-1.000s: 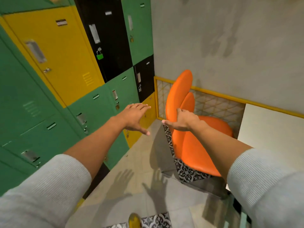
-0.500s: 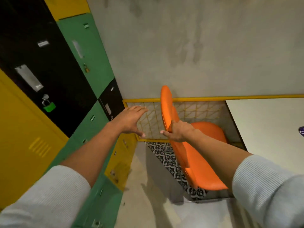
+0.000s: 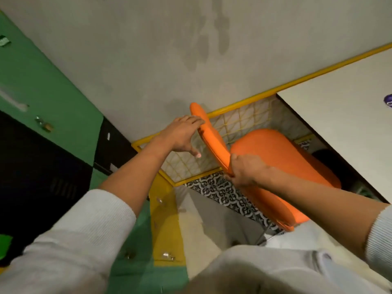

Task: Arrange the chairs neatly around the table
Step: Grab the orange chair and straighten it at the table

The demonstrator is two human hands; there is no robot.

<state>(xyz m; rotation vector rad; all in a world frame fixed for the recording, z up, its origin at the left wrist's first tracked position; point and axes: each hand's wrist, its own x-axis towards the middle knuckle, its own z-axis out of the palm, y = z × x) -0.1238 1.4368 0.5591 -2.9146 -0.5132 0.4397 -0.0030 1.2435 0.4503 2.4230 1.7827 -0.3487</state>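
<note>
Hands on orange chair [image 3: 282,158] backrest edge (right [image 3: 246,170] gripping; left [image 3: 182,134] resting)

This looks like a break room or staff locker area rather than a home. A bank of metal lockers [image 3: 42,85] in green, black and yellow runs along the left, some with small padlocks hanging from the doors, and they meet a bare grey concrete wall [image 3: 148,49]. Low on that wall sits a yellow-framed mesh panel [image 3: 244,122]; a moulded orange chair [image 3: 282,162] stands beside a plain white table [image 3: 343,115], with patterned black-and-white tiles [image 3: 222,192] set into the floor.
</note>
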